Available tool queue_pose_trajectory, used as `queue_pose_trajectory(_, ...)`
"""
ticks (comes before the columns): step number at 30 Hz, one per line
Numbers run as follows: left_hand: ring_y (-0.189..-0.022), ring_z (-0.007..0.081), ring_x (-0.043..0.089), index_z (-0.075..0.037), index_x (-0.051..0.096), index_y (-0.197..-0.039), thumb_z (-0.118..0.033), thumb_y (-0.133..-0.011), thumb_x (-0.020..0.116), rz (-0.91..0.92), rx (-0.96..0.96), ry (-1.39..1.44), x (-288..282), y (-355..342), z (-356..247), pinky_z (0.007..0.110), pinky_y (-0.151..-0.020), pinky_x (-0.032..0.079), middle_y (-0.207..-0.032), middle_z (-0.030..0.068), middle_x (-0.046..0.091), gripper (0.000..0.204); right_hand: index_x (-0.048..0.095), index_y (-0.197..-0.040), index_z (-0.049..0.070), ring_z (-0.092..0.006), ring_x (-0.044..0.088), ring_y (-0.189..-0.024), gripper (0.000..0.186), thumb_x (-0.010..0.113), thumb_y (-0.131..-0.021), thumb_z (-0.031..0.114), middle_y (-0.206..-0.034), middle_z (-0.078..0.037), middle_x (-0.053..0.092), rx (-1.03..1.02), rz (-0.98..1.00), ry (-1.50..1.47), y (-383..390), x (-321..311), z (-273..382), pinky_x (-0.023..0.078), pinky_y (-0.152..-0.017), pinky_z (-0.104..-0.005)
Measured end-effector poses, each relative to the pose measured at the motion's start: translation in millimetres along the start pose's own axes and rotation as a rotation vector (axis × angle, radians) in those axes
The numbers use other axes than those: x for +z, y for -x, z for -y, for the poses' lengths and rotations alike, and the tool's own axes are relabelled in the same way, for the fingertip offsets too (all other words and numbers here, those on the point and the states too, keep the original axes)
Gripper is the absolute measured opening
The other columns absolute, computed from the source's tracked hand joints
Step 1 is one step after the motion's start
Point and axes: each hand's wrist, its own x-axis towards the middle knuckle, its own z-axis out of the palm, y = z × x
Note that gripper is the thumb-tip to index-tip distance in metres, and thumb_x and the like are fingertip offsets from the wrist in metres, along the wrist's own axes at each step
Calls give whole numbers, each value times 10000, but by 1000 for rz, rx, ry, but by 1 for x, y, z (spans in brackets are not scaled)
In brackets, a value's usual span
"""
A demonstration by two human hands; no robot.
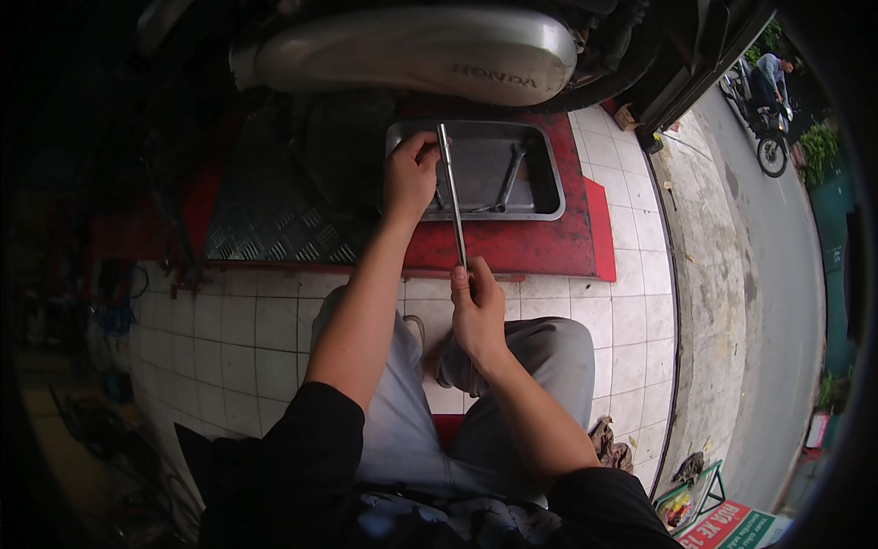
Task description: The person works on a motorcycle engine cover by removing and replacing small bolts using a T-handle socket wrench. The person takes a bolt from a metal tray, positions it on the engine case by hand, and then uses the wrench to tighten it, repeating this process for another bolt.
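Note:
My right hand grips the lower end of a long chrome bar tool, which points away from me. My left hand is curled at the bar's upper end, fingertips closed against it and partly hidden. Beneath the bar is a metal tray with a wrench and other metal pieces partly hidden by my left hand and the bar. The tray rests on a red motorcycle lift with a dark tread plate.
A motorcycle's silver casing overhangs the lift. My knees are below, over white tiles. Blue hose lies at left. Rags and a red sign are at lower right. A person on a motorbike is in the street.

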Motion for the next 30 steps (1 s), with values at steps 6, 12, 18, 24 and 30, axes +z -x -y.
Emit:
queue_pose_trajectory(6, -916, 167, 688, -10, 634, -1015, 1, -962, 559, -22, 43, 64, 2, -1, -2, 282, -800, 532, -967, 96, 712, 93, 522, -1039, -33, -374, 594, -683, 290, 466, -1030, 251, -743, -236, 585, 10, 9, 19, -1, 7, -11, 445, -649, -444)
queue_pose_trajectory(12, -1009, 160, 665, -79, 604, -1012, -117, -989, 588, -28, -402, 661, -6, -4, -19, 257, -788, 523, -1135, 69, 671, 47, 521, -1026, -26, -294, 561, -630, 297, 456, -1039, 264, -693, -182, 560, 80, 3, -81, -6, 9, -21, 435, -616, -413)
queue_pose_trajectory(18, -1017, 140, 661, -44, 627, -1032, -75, -949, 633, -56, -552, 1125, -9, -6, -11, 224, -773, 539, -1103, 106, 684, 89, 527, -1034, -19, -251, 555, -629, 308, 452, -1045, 280, -687, -157, 551, 51, -12, -98, -6, 8, -17, 437, -613, -393)
queue_pose_trajectory(24, -957, 179, 696, 2, 626, -1105, -85, -953, 634, -5, -637, 1096, -8, -6, -5, 237, -834, 580, -1058, 103, 690, 175, 516, -1035, -21, -311, 579, -666, 289, 454, -1040, 261, -712, -191, 569, 29, -36, -67, -5, 6, -14, 437, -642, -421)
queue_pose_trajectory(30, -965, 158, 693, -13, 643, -1081, -96, -942, 652, 30, -664, 1120, -4, -3, -1, 204, -777, 584, -1035, 90, 699, 163, 516, -1038, -13, -403, 572, -697, 265, 451, -1036, 244, -736, -238, 564, 30, -19, 11, -8, 4, -14, 433, -657, -448)
